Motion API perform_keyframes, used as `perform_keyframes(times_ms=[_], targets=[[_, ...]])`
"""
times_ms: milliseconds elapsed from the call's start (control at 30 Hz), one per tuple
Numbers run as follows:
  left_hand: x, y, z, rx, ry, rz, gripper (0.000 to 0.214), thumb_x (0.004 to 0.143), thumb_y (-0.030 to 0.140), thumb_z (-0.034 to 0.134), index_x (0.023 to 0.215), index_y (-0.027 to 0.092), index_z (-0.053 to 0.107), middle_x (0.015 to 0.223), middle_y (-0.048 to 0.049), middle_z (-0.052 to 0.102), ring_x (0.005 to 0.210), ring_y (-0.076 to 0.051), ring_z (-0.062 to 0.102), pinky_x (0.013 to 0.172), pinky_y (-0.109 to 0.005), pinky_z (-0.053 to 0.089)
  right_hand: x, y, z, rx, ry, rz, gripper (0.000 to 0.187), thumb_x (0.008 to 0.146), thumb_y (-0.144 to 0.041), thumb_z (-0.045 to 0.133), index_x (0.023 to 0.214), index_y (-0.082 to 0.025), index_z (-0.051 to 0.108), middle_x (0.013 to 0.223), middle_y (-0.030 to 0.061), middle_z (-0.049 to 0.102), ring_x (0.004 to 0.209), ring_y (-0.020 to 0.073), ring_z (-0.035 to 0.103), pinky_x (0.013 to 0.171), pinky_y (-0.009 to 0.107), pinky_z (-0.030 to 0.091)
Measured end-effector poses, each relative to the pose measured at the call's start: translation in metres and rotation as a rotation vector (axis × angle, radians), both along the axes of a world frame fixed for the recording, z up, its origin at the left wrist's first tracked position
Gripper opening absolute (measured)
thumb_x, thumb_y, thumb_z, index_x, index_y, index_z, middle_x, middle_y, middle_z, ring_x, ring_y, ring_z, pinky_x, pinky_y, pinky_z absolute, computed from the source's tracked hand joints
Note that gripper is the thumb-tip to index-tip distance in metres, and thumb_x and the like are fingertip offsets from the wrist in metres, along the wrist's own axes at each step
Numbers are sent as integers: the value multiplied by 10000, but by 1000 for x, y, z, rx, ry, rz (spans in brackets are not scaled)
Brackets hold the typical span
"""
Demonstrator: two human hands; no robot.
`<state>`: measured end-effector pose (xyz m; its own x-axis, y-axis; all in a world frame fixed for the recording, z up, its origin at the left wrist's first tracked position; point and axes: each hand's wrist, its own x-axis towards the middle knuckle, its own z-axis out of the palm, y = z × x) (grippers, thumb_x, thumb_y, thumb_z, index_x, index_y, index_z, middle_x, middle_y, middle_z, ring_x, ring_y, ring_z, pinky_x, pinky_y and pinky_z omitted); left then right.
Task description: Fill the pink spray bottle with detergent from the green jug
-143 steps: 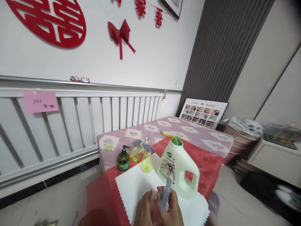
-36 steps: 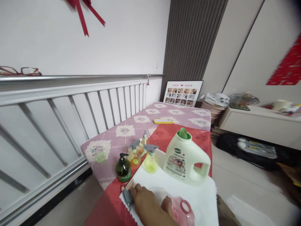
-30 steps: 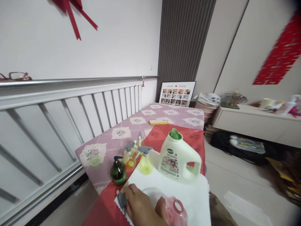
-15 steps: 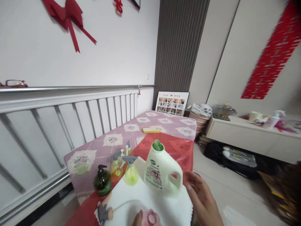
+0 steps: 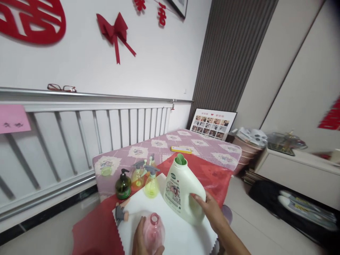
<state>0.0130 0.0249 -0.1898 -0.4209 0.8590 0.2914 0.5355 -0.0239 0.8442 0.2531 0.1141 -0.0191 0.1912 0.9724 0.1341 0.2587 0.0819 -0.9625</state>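
My left hand (image 5: 139,236) is wrapped round a pink see-through spray bottle (image 5: 154,232), whose neck is uncovered. My right hand (image 5: 211,211) has its fingers through the handle of a pale green laundry detergent jug (image 5: 174,189). The jug is uncapped, with a green pouring spout (image 5: 180,159) in its mouth, and appears to stand on the white scalloped sheet (image 5: 138,205). A loose grey trigger spray head (image 5: 121,213) lies by the sheet's left edge, its tube reaching toward the pink bottle.
Behind stand a yellow spray bottle (image 5: 151,186), an orange one (image 5: 137,180) and a dark green pump bottle (image 5: 123,186). A pale green cap (image 5: 106,171) and a yellow box (image 5: 181,149) lie on the patterned tablecloth (image 5: 136,151). A radiator (image 5: 106,127) borders the left.
My right hand has moved from beside the jug onto its handle and closed there. The view has swung left, and more of the pink bottle and my left hand shows.
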Motion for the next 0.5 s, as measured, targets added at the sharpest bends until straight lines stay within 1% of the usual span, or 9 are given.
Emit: perform_keyframes(times_ms=[67, 133, 167, 233, 300, 400, 500], targets=[[1, 1, 3, 24, -5, -26, 965, 543, 227, 594, 1434, 259, 225, 1433, -138, 517, 1321, -364, 504, 1075, -453, 477, -2, -3, 9, 12, -47, -25, 476, 670, -530, 692, 994, -181, 680, 970, 101, 771, 893, 326, 704, 762, 425, 562], [1, 2, 8, 46, -7, -74, 916, 567, 211, 584, 1416, 237, 240, 1434, -163, 508, 1336, -355, 487, 1109, -476, 439, -1, -9, 23, 17, -102, -45, 428, 661, -533, 688, 929, -199, 685, 884, 69, 759, 826, 308, 695, 714, 398, 549], [0, 2, 12, 48, -9, -95, 894, 582, 208, 581, 1412, 219, 247, 1434, -175, 506, 1341, -351, 481, 1121, -485, 424, -1, -14, 31, 17, -129, -46, 401, 657, -532, 686, 891, -205, 684, 805, 47, 740, 770, 291, 684, 685, 382, 537], [-1, 0, 19, 33, -18, -114, 874, 607, 206, 578, 1418, 192, 251, 1437, -186, 504, 1345, -337, 478, 1130, -478, 412, 2, -24, 49, 15, -176, -30, 355, 650, -525, 682, 818, -213, 675, 626, -6, 656, 635, 246, 631, 622, 351, 503], [-2, -2, 25, 12, -24, -117, 870, 624, 204, 573, 1429, 178, 246, 1449, -190, 491, 1355, -329, 467, 1141, -475, 398, 5, -35, 69, 8, -214, 5, 323, 647, -518, 680, 763, -216, 666, 518, -46, 555, 539, 203, 555, 572, 327, 462], [-1, -5, 32, -2, -29, -129, 859, 638, 203, 566, 1432, 147, 243, 1472, -211, 458, 1380, -339, 431, 1158, -503, 364, 11, -51, 95, -35, -287, 101, 314, 642, -526, 679, 703, -218, 668, 495, -54, 509, 498, 168, 480, 529, 306, 410], [0, -5, 32, 0, -34, -134, 844, 635, 194, 559, 1423, 139, 261, 1473, -213, 460, 1378, -340, 435, 1145, -496, 380, 18, -62, 112, -89, -351, 201, 349, 643, -536, 685, 768, -212, 719, 537, -32, 565, 492, 157, 458, 496, 293, 370]])
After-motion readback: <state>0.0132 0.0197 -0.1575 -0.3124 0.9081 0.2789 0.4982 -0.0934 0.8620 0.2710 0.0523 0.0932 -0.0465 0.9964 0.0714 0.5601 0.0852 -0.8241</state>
